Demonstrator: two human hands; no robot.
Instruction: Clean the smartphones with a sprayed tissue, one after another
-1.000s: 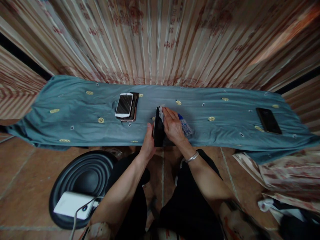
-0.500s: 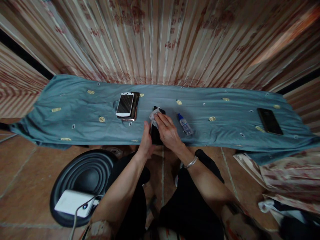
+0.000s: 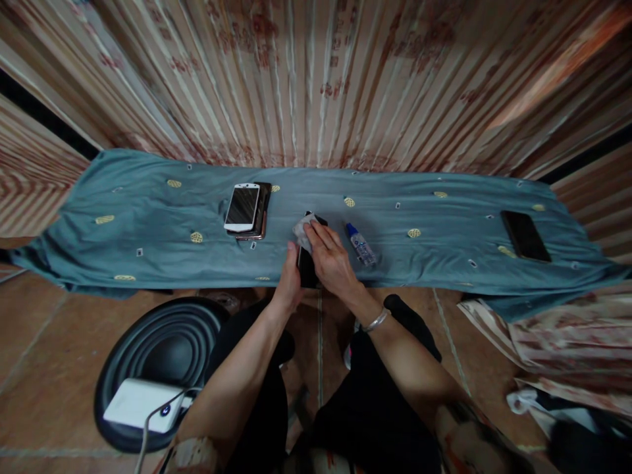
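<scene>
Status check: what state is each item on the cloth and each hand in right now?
Black phone: lying flat, steadied by left hand.
Wipe: pressed on that phone under right hand.
Spray bottle: lying on its side, capped.
White phone: screen dark, stacked on other phones.
Far phone: screen dark, lying alone.

Right hand (image 3: pixel 332 261) slid cloth (image 3: pixel 302 230) leftward across phone (image 3: pixel 306 263).

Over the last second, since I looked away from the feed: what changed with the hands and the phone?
The right hand slid its cloth leftward across the black phone, uncovering the spray bottle. The phone, tipped up on edge a second ago, now lies flatter. The left hand stays gripping its left edge. The stacked phones and the far dark phone lie as before.
</scene>
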